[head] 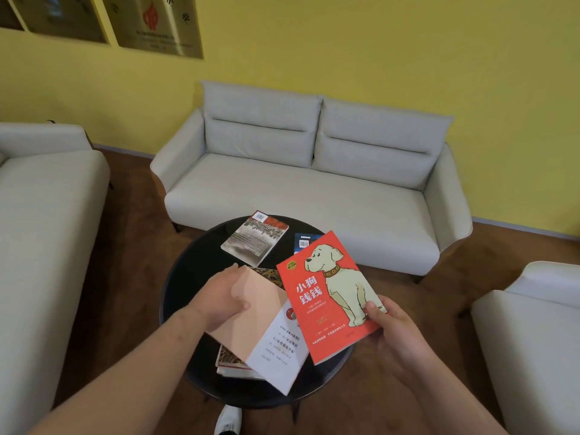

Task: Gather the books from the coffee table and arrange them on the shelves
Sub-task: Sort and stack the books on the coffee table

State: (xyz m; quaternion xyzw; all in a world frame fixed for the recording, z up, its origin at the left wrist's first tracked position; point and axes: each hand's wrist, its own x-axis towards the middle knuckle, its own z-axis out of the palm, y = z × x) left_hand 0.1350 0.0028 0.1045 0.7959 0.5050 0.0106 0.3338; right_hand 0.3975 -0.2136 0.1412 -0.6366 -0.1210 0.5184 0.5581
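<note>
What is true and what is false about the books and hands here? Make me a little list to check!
1. The right hand holds the red dog book. True.
2. The left hand is empty. False: it grips a pink book.
3. A grey book lies flat on the black round table. True.
4. The sofa behind the table is blue. False: it is pale grey.

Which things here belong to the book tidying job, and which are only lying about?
For the job: red dog book, white book, both held; grey book, blue book, patterned book, all on the coffee table.
Lying about: grey sofa, wall frames.
</note>
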